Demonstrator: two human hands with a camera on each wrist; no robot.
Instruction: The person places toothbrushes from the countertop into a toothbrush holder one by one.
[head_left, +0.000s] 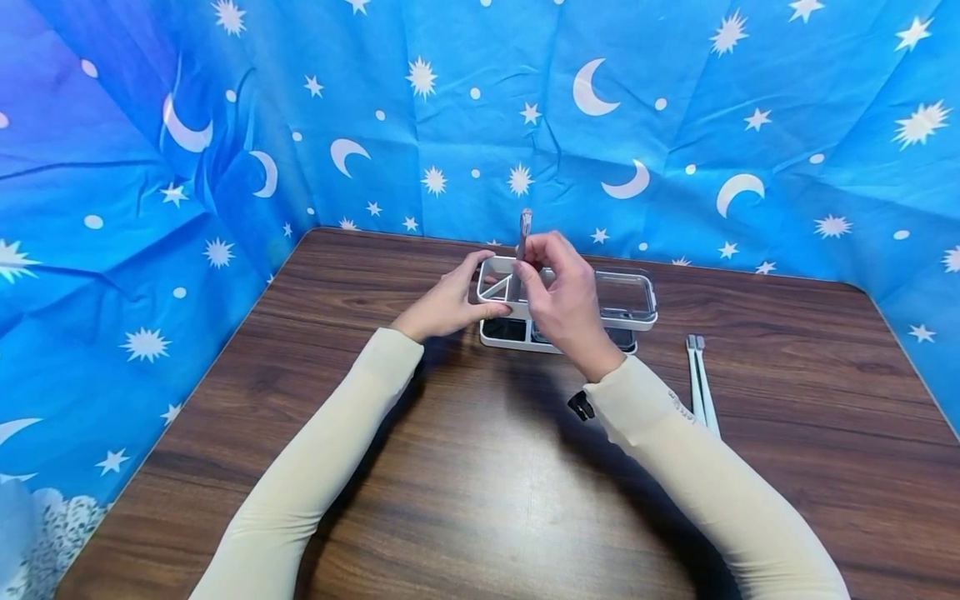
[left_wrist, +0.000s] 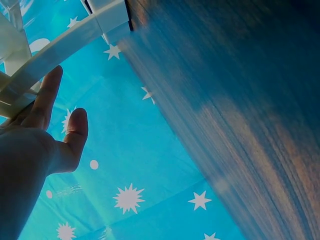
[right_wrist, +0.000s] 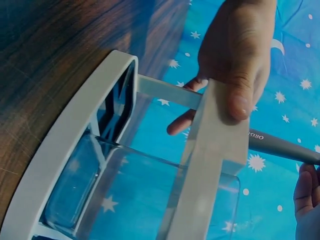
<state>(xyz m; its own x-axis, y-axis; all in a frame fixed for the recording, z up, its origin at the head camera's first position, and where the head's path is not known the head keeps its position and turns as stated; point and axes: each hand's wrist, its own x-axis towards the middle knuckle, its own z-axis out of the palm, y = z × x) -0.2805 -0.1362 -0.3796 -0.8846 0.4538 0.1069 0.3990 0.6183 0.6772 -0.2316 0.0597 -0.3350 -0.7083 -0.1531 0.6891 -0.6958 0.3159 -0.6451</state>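
- Head view, centre: one white two-tier stand (head_left: 519, 311), near the far edge of a dark wood-grain table (head_left: 480, 467).
- Upper tier: open frame, slanted divider (head_left: 495, 288) at its left end.
- Lower tray (head_left: 504, 344): white rim, dark floor, beneath the upper tier.
- Clear box (right_wrist: 75, 185): see-through plastic, seated in the stand and rising through the upper tier, as the right wrist view shows.
- Left hand (head_left: 450, 304): gripping the left end of the upper tier, thumb against the near wall, other fingers reaching round to the far side.
- Right hand (head_left: 562, 292): pinching one grey toothbrush between thumb and fingers, above the upper tier.
- Grey toothbrush (head_left: 522, 237): near upright, head up, lower part at the opening beside the slanted divider; whether its end touches anything cannot be told. Handle lettered, only partly readable.
- Pale toothbrushes (head_left: 707, 387), two: lying side by side on the table, right of the stand, heads away from the person; lower ends hidden by the right sleeve.
- Sleeves (head_left: 330, 450), pair: cream, long.
- Backdrop (head_left: 495, 133): blue cloth, white stars, moons and dots.
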